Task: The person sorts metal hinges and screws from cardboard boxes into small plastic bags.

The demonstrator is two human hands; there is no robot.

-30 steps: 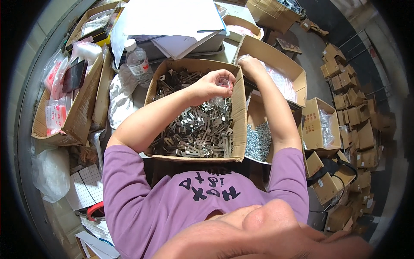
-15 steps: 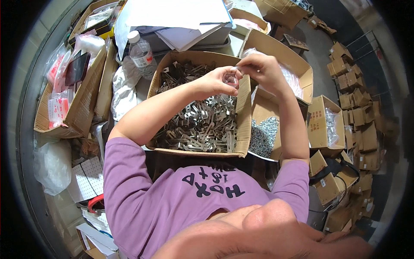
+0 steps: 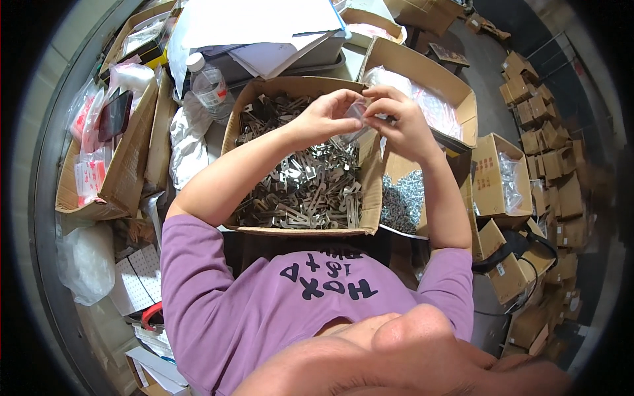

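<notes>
Left fingers (image 3: 345,125) and right fingers (image 3: 385,93) pinch a clear bag (image 3: 355,111), forearms (image 3: 247,164) angled inward.

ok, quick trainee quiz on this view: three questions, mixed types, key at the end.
1. True or false: the right hand is buried in loose screws.
2. Pick one. What fills the open cardboard box below the left hand?
a) white papers
b) flat metal pieces
c) bottle caps
3. Fill the gap: the clear bottle is on the person's ____ side of that box.

Key:
1. False; it is raised beside the left hand, both at a piece of clear plastic.
2. b
3. left
</notes>
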